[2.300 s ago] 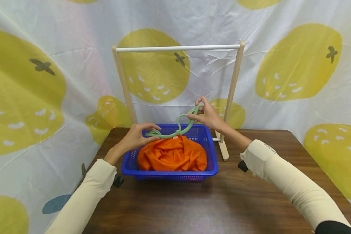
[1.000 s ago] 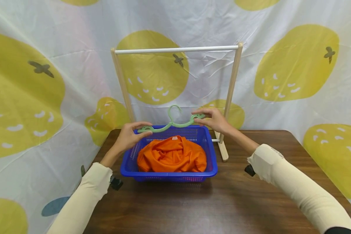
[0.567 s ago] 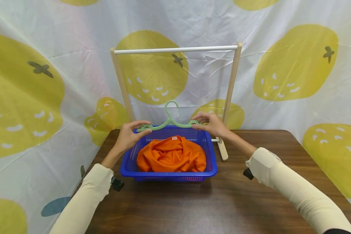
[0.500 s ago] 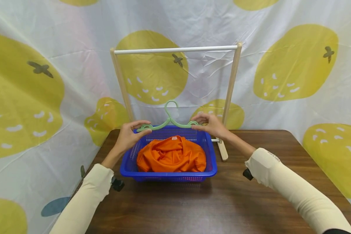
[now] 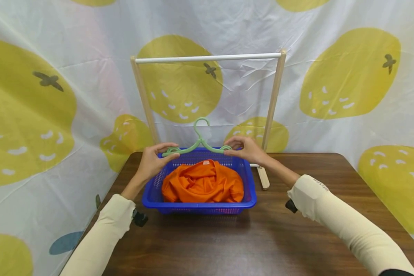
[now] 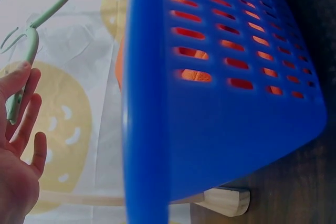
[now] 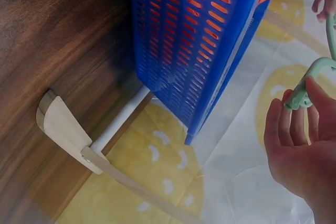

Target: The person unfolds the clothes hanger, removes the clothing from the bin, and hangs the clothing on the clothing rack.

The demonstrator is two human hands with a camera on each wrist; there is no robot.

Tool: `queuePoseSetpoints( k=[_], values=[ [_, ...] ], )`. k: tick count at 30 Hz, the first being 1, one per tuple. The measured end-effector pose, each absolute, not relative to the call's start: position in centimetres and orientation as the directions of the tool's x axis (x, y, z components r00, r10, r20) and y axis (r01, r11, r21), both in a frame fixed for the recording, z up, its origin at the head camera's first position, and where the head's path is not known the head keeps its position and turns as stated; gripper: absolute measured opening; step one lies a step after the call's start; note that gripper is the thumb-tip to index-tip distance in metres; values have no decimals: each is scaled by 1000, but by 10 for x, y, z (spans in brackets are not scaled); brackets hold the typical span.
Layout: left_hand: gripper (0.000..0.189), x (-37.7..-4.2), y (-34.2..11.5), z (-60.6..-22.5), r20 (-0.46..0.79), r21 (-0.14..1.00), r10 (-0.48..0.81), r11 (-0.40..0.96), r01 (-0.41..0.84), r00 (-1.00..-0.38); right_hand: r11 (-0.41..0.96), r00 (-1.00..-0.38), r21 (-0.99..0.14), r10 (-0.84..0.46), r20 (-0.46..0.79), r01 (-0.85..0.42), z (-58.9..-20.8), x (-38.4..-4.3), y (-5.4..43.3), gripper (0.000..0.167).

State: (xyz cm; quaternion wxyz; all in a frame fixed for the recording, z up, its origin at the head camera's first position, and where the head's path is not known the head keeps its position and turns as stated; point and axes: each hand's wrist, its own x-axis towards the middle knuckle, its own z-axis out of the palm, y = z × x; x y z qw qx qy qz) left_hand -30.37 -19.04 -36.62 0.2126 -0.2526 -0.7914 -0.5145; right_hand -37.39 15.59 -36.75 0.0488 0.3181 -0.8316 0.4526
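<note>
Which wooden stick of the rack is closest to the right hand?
The right post: it rises behind the right hand, which pinches the green hanger. The left post stands farther off, beyond the left hand.

Head view bright, evenly lit; soft sheen on table [image 5: 214,245]; wrist views dimmer.

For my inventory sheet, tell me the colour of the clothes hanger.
The clothes hanger is pale green, showing best in the head view.
</note>
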Motion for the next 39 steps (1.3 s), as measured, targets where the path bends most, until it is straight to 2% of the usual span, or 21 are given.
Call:
queuePoseSetpoints(
  k=[10,16,22,27,39],
  values=[
    [24,-301,-185,-363,589,703,203,349,620,-782,405,-731,-634,-543,413,-659,-362,-374,148,25],
    [23,-305,-177,-367,574,704,227,355,616,-787,368,-725,-661,-553,410,-654,-355,-374,132,28],
    [25,-328,-177,-388,568,694,257,361,623,-782,423,-742,-632,-532,407,-650,-347,-371,122,27],
    [25,-329,-173,-389,559,683,280,377,625,-780,440,-753,-629,-521,403,-641,-346,-371,118,27],
    [18,-329,-168,-384,499,597,400,485,639,-769,412,-678,-557,-582,449,-721,-348,-372,119,23]
  ],
)
